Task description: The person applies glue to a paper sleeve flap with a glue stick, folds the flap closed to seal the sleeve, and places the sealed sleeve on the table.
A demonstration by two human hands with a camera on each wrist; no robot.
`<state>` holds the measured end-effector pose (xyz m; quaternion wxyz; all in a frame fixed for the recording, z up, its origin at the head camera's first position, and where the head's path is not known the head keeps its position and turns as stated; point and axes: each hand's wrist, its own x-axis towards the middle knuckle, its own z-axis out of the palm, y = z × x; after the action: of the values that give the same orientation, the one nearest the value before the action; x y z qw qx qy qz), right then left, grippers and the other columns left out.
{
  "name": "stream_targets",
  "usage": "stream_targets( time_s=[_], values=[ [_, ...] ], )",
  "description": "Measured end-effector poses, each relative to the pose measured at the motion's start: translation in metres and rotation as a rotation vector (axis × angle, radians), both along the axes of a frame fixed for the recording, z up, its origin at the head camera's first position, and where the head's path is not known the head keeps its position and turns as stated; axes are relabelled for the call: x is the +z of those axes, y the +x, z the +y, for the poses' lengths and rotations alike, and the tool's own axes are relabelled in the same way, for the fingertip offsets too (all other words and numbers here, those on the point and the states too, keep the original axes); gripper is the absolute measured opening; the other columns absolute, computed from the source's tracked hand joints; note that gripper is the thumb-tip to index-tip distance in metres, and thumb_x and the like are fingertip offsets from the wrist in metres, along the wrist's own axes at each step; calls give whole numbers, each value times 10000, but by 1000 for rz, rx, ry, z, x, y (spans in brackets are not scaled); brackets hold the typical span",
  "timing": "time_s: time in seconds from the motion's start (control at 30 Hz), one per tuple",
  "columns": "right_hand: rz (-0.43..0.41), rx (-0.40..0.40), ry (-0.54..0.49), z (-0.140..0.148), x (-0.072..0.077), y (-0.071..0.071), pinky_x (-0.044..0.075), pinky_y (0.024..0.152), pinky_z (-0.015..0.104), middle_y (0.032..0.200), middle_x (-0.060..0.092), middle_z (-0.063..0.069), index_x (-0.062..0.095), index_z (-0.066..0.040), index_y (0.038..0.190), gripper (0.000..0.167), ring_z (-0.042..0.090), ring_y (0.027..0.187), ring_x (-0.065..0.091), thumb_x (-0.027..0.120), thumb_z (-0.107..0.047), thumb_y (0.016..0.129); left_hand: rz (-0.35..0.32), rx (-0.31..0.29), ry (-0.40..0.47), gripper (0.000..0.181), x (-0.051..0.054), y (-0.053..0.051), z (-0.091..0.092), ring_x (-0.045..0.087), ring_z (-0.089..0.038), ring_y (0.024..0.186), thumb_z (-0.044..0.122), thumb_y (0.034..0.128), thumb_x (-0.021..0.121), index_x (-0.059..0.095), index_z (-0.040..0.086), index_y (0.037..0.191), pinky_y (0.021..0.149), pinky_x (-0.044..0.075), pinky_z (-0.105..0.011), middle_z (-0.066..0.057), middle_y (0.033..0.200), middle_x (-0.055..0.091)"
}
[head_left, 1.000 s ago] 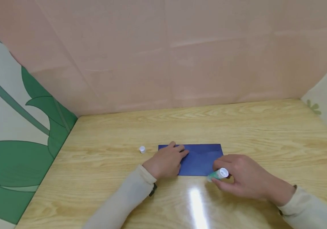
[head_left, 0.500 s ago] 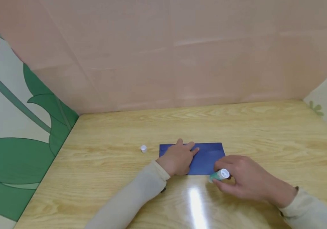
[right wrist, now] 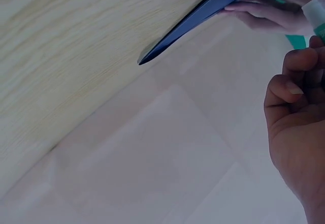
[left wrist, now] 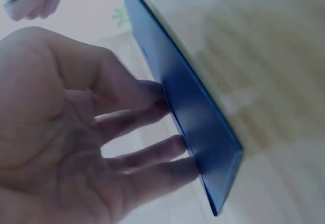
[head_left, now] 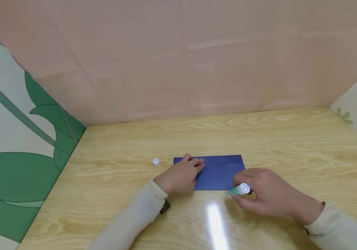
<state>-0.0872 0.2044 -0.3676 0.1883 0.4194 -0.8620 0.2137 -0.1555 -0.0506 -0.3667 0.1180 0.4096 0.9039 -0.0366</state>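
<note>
A dark blue envelope [head_left: 217, 172] lies flat on the wooden table in the head view. My left hand [head_left: 179, 174] rests on its left part, fingertips pressing the paper. The left wrist view shows that hand [left wrist: 96, 127] with its fingers extended to the surface of the envelope [left wrist: 195, 99]. Just off the envelope's lower right corner, my right hand [head_left: 267, 191] holds a glue stick [head_left: 239, 189] with a white end and a green label. Curled fingers of the right hand [right wrist: 299, 107] show in the right wrist view, where the glue stick [right wrist: 316, 17] is partly cut off.
A small white cap [head_left: 156, 162] stands on the table [head_left: 128, 194], left of the envelope. Behind the table hangs a pink cloth [head_left: 184, 62], and a leaf-patterned sheet [head_left: 41, 139] borders the left side.
My left hand slid right across the envelope half a second ago and is now back at its left part. The right hand with the glue stick has barely moved.
</note>
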Motion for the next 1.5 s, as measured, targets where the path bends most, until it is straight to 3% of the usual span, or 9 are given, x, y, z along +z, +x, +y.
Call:
stream_targets(
  time_s=[0.17, 0.33, 0.47, 0.6, 0.83, 1.0, 1.2, 1.33, 1.5],
  values=[
    [-30, 20, -8, -1, -2, 2, 321, 587, 46, 763, 476, -259, 571, -318, 824, 270, -114, 663, 405, 818, -248, 740, 57, 3, -42, 516, -3, 7, -3, 367, -247, 1444, 196, 1023, 475, 388, 142, 1530, 1124, 411, -327, 3, 1612, 352],
    [-88, 69, -11, -11, -4, 7, 339, 615, 41, 788, 486, -254, 601, -304, 863, 200, -118, 690, 411, 791, -275, 809, 59, 43, -53, 505, -4, 8, -3, 414, -226, 1368, 195, 1028, 461, 390, 208, 1528, 887, 551, -298, -25, 1585, 351],
    [-95, 97, -18, -21, -2, 3, 341, 606, 49, 777, 498, -241, 605, -290, 860, 183, -106, 671, 418, 783, -274, 819, 59, 48, -39, 495, -6, 5, -3, 442, -211, 1253, 187, 1030, 446, 396, 229, 1521, 754, 533, -262, -31, 1522, 383],
    [-72, 1, -20, -20, 3, -10, 360, 575, 82, 739, 495, -233, 580, -288, 820, 218, -91, 630, 418, 793, -252, 794, 41, 54, -33, 507, -7, 5, -2, 439, -229, 1224, 221, 1024, 480, 393, 250, 1523, 768, 534, -284, -47, 1502, 392],
    [-187, -203, -106, -7, 11, -31, 361, 463, 166, 639, 462, -198, 562, -281, 800, 237, -65, 516, 381, 765, -164, 838, 48, 68, -74, 517, -4, 3, -4, 416, -262, 1274, 237, 1036, 455, 353, 269, 1542, 734, 542, -307, -64, 1541, 350],
    [-115, -205, -28, -10, 9, -36, 374, 489, 145, 661, 485, -202, 570, -259, 804, 198, -88, 551, 400, 763, -223, 831, 28, 92, -85, 529, -3, 1, -11, 395, -253, 1310, 227, 1037, 445, 326, 292, 1547, 749, 536, -303, -46, 1584, 310],
    [-187, -318, -18, -1, 6, -38, 311, 463, 176, 582, 396, -180, 534, -274, 752, 241, -54, 490, 329, 750, -240, 852, 16, 67, -51, 519, -2, 2, -13, 419, -240, 1252, 199, 1037, 439, 340, 274, 1540, 743, 521, -278, -37, 1551, 356],
    [-117, -369, -7, 6, 6, -37, 307, 469, 180, 584, 412, -167, 542, -270, 736, 237, -48, 506, 335, 766, -253, 812, 35, 48, -56, 512, -1, 3, -10, 432, -244, 1255, 208, 1041, 439, 343, 261, 1541, 795, 534, -290, -42, 1545, 371],
    [49, -295, 37, 4, 6, -35, 340, 484, 167, 629, 508, -131, 577, -220, 780, 189, -60, 544, 376, 755, -284, 770, 50, 47, -59, 512, 0, 4, -7, 423, -255, 1294, 226, 1042, 445, 346, 255, 1544, 834, 547, -317, -48, 1573, 348]
  ],
)
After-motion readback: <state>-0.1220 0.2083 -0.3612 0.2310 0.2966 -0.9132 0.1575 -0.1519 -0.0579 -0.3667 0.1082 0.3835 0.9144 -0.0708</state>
